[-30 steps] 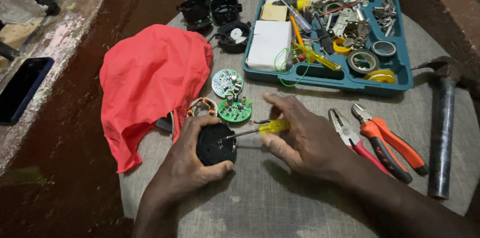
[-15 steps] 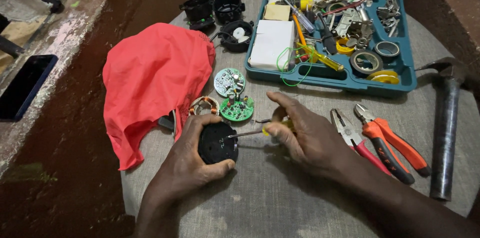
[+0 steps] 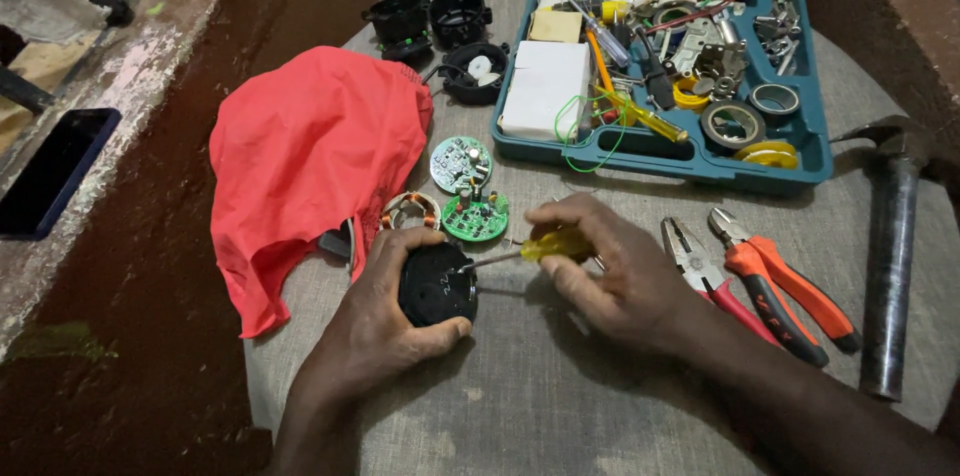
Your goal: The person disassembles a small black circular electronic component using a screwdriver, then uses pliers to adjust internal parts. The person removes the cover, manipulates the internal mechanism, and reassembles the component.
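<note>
A person's left hand [image 3: 385,311] wraps around a round black housing [image 3: 437,284], pressing it onto a grey cloth-covered table [image 3: 560,406] near the middle of the view; the right hand [image 3: 610,271] pinches a small yellow-handled screwdriver [image 3: 545,246], its thin shaft angled left so the tip touches the housing's top face. Just beyond the housing lie two round green circuit boards [image 3: 470,191] and a copper coil [image 3: 410,211] (partly tucked against a red cloth [image 3: 300,166] to the left); to the right rest orange-handled pliers [image 3: 770,281] and a hammer [image 3: 890,246]; at the far side sits an open teal toolbox [image 3: 690,161], crowded with small parts.
</note>
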